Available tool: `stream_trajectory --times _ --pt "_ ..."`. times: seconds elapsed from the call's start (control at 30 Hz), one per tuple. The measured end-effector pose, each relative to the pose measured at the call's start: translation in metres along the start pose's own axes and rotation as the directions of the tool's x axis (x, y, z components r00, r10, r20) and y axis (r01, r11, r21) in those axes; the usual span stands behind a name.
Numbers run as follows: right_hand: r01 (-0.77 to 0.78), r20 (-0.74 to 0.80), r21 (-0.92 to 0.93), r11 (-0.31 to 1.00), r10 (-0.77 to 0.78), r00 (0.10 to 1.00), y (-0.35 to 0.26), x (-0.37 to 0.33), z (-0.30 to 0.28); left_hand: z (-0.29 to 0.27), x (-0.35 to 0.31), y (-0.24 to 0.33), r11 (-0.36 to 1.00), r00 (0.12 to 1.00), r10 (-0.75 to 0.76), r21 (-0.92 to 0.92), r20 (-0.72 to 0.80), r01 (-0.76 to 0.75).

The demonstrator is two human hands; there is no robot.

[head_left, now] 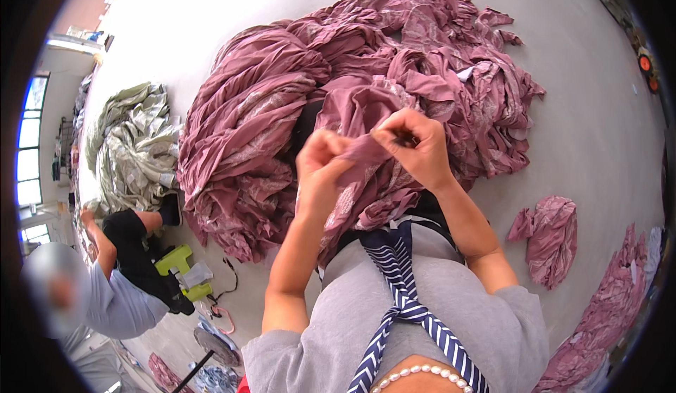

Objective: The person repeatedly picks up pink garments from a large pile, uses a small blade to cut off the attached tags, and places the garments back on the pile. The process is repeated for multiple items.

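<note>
My left hand point(320, 162) and my right hand point(417, 145) are raised in front of me, each pinching the same dusty-pink cloth point(366, 151). A short stretch of its edge is pulled between them. Below the hands the cloth hangs down toward my lap, its lower part bunched. Fingers of both hands are closed, the right thumb and forefinger meeting at the cloth's edge. Just beyond and on both sides of my hands lies a large heap of the same pink, pale-patterned fabric point(260, 118), tangled in thick folds.
To the left a person point(130, 298) sits low beside a pale green fabric pile point(134, 146) and a lime-green stool point(179, 270). A small pink bundle point(553, 241) lies on the grey floor to the right. More pink fabric point(598, 315) is heaped at the lower right.
</note>
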State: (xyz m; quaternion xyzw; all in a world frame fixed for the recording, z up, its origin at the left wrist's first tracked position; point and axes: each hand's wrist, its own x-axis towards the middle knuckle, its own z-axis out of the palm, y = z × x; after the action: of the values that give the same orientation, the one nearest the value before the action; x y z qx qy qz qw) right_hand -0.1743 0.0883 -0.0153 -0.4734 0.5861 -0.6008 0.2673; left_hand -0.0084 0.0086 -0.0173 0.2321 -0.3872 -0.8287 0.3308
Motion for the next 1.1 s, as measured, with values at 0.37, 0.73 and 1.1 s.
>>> stream_trajectory --times 0.37,0.73,1.1 --pt "-0.397 -0.354 -0.785 0.475 0.181 0.918 0.178 0.030 -0.104 -0.165 -0.090 0.155 0.120 -0.109 0.985 0.983 -0.136 -0.142" --pt "-0.198 -0.532 0.569 0.798 0.540 0.652 0.164 0.023 -0.160 -0.058 -0.023 -0.031 0.165 0.999 0.023 0.986 -0.033 0.029" --pt "0.145 -0.594 0.689 0.710 0.437 0.675 0.079 -0.008 -0.210 -0.167 0.012 0.067 0.491 0.928 0.301 0.870 -0.220 0.047"
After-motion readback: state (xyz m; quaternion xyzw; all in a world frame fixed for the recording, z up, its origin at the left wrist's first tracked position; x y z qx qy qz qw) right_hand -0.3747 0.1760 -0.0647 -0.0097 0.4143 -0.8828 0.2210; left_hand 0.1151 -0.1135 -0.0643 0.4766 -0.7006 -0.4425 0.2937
